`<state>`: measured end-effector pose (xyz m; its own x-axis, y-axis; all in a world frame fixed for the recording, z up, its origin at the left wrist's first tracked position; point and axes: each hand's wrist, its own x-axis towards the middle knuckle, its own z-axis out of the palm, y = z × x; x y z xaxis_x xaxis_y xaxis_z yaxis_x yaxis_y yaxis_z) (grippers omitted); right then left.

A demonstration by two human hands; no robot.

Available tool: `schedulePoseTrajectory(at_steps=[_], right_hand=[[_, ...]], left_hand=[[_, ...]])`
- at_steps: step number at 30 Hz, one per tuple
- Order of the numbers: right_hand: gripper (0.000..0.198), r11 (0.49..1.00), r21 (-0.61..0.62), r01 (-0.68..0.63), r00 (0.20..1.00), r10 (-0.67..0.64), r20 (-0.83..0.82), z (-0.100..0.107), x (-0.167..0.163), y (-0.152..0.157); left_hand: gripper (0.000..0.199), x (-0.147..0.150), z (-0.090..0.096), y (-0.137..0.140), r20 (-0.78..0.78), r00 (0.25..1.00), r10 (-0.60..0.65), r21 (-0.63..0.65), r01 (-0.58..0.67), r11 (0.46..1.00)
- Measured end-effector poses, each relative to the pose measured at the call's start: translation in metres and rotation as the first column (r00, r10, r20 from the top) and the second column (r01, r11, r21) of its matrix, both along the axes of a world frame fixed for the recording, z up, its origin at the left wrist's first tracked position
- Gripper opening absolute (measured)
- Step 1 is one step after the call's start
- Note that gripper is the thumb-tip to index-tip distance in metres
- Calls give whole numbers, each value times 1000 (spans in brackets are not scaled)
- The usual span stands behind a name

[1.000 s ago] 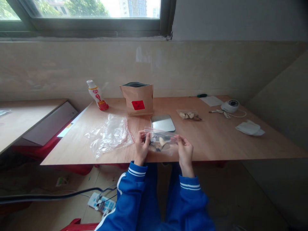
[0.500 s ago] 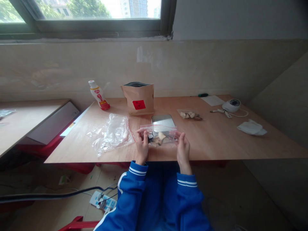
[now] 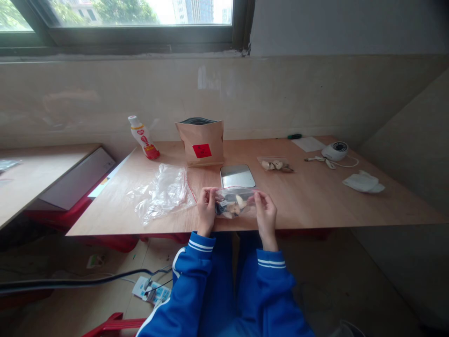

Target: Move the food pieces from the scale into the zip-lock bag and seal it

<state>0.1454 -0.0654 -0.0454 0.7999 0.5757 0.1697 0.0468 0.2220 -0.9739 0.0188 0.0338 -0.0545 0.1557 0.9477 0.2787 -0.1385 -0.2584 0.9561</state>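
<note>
blue sleeves (image 3: 199,274): both forearms stretched forward, nearly parallel | left hand (image 3: 206,209): thumb and fingers pinching the clear bag's (image 3: 235,206) left end | right hand (image 3: 265,213): pinching its right end, thumb upward | bag: stretched between hands over the table's (image 3: 308,210) near edge, pale pieces (image 3: 240,201) inside | silver plate (image 3: 238,175): just beyond

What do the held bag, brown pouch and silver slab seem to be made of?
Held bag: glossy clear plastic, by the glare and the pale pieces showing through.
Pouch: probably matte kraft paper, by its flat brown; its dark lining could be foil or plastic.
Slab: smooth grey sheen suggests a metal top, though coated plastic is possible.
</note>
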Motion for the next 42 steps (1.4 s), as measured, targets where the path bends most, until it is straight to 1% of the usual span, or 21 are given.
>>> schedulePoseTrajectory(at_steps=[3,7,10,12,16,21,25,28,32,35,38,42], right_hand=[[40,998,21,62,997,-62,-42,-1,-3,2],[41,979,42,197,974,-191,-119,-6,-3,4],[42,973,55,224,964,-213,-160,-9,0,4],[43,976,42,214,966,-205,-156,-10,2,3],[44,988,17,155,982,-152,-112,-10,4,0],[40,993,19,117,990,-115,-82,-8,12,-4],[39,995,-27,95,995,-96,-8,-9,19,-8],[40,993,-55,104,995,-104,1,-7,22,-9],[39,990,-72,120,993,-120,2,-2,21,-10],[38,989,-77,129,992,-130,-3,0,22,-12],[36,987,-54,151,988,-151,-12,0,23,-14],[35,990,-16,138,989,-138,-52,-2,23,-13]], left_hand=[[37,0,3,1,28,999,-37,-25,38,999],[42,-1,6,2,102,982,-158,-64,165,984],[34,-2,6,4,112,969,-221,-76,230,970],[29,-2,5,5,106,972,-208,-75,216,973],[25,-1,3,7,107,986,-126,-69,134,989],[25,-3,-1,7,120,989,-89,-68,97,993],[28,-5,-1,5,113,993,-38,-38,43,998],[37,-6,0,5,119,993,-22,-65,30,997],[34,-7,3,5,133,991,6,-87,5,996],[34,-7,3,5,146,989,5,-94,9,995],[34,-7,2,4,168,986,6,-104,11,995],[34,-8,1,5,170,985,7,-84,7,996]])
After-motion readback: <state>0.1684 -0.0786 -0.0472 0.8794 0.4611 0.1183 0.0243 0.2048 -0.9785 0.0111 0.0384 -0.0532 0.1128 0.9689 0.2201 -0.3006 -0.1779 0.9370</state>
